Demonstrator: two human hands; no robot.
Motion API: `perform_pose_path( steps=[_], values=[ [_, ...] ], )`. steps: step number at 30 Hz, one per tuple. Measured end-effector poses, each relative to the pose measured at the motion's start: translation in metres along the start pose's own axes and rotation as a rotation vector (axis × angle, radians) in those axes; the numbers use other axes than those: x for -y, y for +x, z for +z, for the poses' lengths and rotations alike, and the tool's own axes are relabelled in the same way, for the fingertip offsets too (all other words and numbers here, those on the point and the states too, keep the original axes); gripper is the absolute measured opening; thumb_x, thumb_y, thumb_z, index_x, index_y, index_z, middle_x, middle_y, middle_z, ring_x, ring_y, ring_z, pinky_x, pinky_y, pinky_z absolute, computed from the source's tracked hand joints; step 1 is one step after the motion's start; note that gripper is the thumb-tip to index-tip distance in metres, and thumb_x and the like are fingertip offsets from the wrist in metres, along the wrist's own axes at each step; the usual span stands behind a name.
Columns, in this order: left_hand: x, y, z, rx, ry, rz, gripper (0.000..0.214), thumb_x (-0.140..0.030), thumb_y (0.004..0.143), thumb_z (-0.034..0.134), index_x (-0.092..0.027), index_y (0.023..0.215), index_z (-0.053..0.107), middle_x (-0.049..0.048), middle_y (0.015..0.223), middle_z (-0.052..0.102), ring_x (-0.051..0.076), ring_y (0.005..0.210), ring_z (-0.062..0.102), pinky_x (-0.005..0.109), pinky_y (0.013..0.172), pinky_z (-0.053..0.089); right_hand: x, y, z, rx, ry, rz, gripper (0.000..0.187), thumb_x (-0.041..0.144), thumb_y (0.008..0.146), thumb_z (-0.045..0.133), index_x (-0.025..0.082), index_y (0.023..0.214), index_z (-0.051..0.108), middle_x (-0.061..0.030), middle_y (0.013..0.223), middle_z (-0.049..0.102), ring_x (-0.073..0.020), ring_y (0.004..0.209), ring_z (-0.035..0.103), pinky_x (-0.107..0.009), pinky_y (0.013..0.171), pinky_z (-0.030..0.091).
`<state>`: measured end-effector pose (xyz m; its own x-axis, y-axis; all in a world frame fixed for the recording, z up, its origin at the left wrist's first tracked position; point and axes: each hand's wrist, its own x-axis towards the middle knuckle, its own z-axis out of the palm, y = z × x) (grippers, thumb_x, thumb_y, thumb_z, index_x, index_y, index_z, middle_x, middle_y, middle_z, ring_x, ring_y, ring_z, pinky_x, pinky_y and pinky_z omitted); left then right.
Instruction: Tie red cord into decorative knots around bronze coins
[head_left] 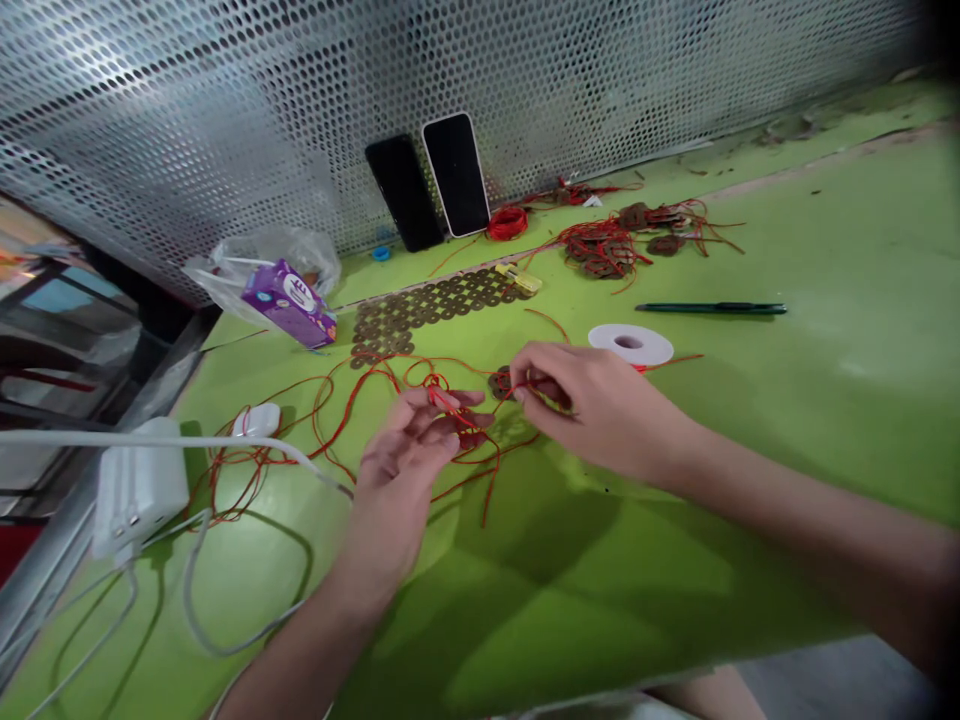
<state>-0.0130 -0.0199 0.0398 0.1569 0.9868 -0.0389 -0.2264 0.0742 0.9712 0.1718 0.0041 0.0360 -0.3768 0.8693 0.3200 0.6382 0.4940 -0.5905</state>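
Near the centre of the frame, your red cord point(435, 384) runs between your two hands: it loops over the bent fingers of your left hand point(394, 475), which grips it, and a strand stretches rightward to your right hand point(600, 410), whose thumb and forefinger pinch it. Loose ends trail below onto the green surface point(750, 570). A small coin cluster point(499, 383) lies just beside your right fingertips, and a white spool point(630, 345) sits beyond that hand, right of centre.
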Motion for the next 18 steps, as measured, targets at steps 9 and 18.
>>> perform_pose_path(
  steps=[9,18],
  values=[
    [-0.004,0.005,-0.004,-0.110,-0.205,0.030,0.024,-0.004,0.070,0.050,-0.021,0.079,0.064,0.0017,0.094,0.066,0.020,0.102,0.058,0.035,0.090,0.048,-0.002,-0.004,-0.007,0.304,-0.053,0.024,0.010,0.014,0.073,0.052,0.017,0.064,0.051,0.0022,0.062,0.053,-0.0094,0.054,0.042,-0.025,0.054,0.030],
    [-0.019,0.002,-0.001,-0.099,-0.509,-0.179,0.037,-0.017,0.078,0.047,-0.026,0.111,0.059,0.0016,0.102,0.070,0.016,0.100,0.063,0.028,0.084,0.052,0.021,0.001,0.011,-0.066,0.418,0.018,0.011,0.021,0.086,0.054,0.018,0.095,0.059,-0.0016,0.087,0.063,-0.0108,0.074,0.058,-0.022,0.065,0.046]
  ],
)
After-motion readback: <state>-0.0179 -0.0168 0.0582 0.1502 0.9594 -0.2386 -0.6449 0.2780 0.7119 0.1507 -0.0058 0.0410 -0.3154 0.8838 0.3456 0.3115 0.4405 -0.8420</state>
